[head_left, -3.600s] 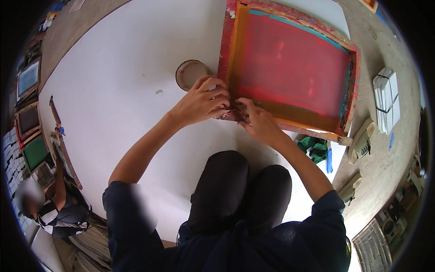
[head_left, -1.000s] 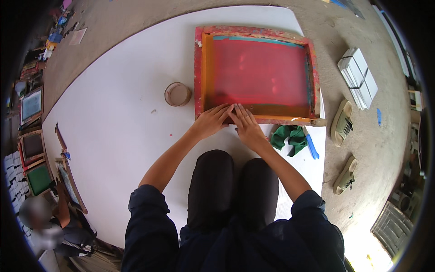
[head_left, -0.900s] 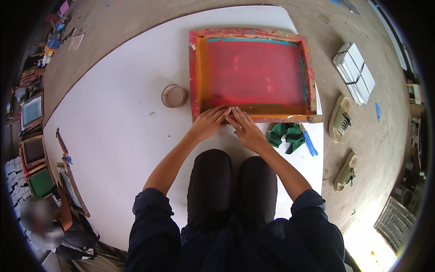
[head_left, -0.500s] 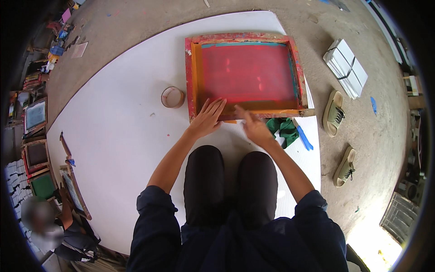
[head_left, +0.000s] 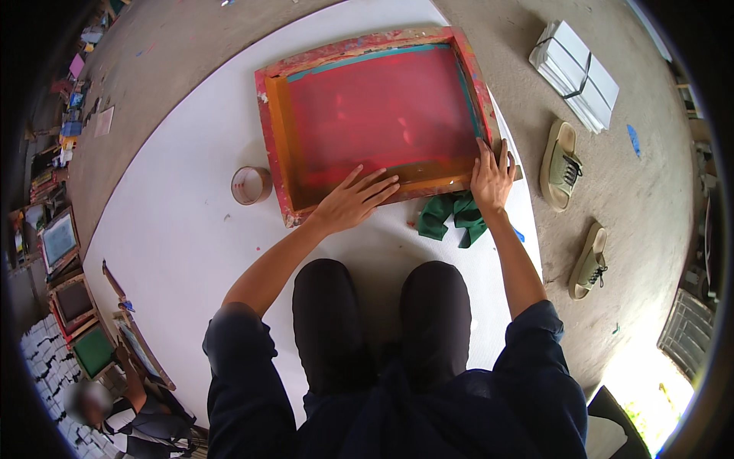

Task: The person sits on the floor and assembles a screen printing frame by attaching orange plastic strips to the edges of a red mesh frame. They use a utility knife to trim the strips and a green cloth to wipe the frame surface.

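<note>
A wooden screen-printing frame (head_left: 359,46), stained red, lies in front of me with a red-smeared mesh (head_left: 382,107) and strips of teal along its inner edges. My left hand (head_left: 350,202) rests on the near rail, its fingers stretched out and reaching over the inner edge. At the near right corner, my right hand (head_left: 493,177) has its fingers spread across the wood. Neither hand is wrapped round anything. A crumpled green cloth (head_left: 442,216) lies just below that corner, beside my right wrist. Left of the frame stands a roll of brown tape (head_left: 251,186).
The white board (head_left: 176,229) under my knees borders a concrete floor. On the right are two green slippers (head_left: 562,164) and a strapped stack of white sheets (head_left: 577,76). At lower left another person (head_left: 138,413) sits near more frames (head_left: 95,348). A blue object (head_left: 519,236) partly shows by my right forearm.
My right hand has moved right, from the middle of the near rail to the near right corner. My left hand stays on the near rail, its fingers now pointing more to the right. The view has tilted.
</note>
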Available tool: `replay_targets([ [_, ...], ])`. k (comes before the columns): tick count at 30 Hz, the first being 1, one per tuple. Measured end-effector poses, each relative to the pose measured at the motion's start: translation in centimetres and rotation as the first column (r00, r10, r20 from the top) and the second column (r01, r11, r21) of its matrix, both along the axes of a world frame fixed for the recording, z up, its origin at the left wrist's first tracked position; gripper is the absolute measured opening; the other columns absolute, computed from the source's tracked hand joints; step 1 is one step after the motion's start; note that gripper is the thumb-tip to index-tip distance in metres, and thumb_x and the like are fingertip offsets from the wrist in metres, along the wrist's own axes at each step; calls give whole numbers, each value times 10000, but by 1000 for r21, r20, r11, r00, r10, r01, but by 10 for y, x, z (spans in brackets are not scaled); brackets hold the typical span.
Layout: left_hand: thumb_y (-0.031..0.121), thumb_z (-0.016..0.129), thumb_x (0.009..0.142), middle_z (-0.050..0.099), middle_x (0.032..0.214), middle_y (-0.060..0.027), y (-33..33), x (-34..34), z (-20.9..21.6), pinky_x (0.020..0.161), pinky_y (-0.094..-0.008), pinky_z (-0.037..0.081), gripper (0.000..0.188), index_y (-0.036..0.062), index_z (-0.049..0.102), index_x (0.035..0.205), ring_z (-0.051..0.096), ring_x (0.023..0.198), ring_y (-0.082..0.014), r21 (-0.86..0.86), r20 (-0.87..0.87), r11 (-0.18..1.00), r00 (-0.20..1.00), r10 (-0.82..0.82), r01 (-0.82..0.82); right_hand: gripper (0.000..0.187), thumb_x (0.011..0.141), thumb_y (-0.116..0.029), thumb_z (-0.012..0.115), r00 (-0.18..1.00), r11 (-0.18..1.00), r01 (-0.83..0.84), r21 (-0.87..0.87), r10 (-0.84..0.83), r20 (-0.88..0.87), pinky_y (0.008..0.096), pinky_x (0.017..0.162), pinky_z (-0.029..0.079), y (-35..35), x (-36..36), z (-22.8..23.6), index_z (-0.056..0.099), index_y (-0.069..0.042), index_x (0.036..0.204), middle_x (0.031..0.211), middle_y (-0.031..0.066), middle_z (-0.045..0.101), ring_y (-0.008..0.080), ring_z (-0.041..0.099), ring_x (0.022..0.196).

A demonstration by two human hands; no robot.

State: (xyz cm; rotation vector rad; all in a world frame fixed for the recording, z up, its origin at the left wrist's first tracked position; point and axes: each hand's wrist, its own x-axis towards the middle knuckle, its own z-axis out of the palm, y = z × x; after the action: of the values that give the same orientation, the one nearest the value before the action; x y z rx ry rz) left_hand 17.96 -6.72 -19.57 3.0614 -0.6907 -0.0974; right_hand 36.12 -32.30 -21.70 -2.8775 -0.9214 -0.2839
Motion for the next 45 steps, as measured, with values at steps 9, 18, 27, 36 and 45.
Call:
replay_targets([
  [9,328,571,837,307,1458,-63,-47,35,-4,1119,-483,175,699,96,264,1419,251,1365,-225,-384,-16,920,995,-94,80,474,888,-103,442,999,988,-33,151,39,-36,516,1042,291,-3,3,3,339,-84,1351,1353,148,433,360,307,1322],
  [18,277,543,849,318,1438,-125,-71,61,-13,1109,-460,218,640,17,305,1382,264,1356,-262,-351,-79,907,972,220,-234,565,713,104,429,976,862,-86,499,174,-131,411,1031,383,-11,0,19,380,6,1267,1224,158,559,311,490,1197],
  [27,124,511,808,352,1428,-69,-110,76,-6,1112,-451,215,566,53,385,1355,294,1344,-222,-199,138,974,980,141,-112,574,674,101,440,970,852,-142,505,221,-101,414,1018,392,-14,4,15,396,31,1242,1225,166,550,319,496,1186],
  [36,191,452,892,363,1423,-102,-105,74,-6,1111,-480,203,497,0,378,1345,265,1364,-218,-323,135,943,982,132,-82,620,664,98,413,929,818,-173,549,321,-186,438,988,392,-24,6,22,332,41,1275,1310,164,492,372,477,1174],
  [45,156,545,851,438,1376,6,-98,74,8,1113,-472,210,503,158,440,1343,286,1354,-204,-340,93,936,994,-63,91,438,720,58,513,920,833,-190,520,336,-203,449,1038,337,-28,-1,33,478,-14,1150,1280,153,501,331,424,1247],
])
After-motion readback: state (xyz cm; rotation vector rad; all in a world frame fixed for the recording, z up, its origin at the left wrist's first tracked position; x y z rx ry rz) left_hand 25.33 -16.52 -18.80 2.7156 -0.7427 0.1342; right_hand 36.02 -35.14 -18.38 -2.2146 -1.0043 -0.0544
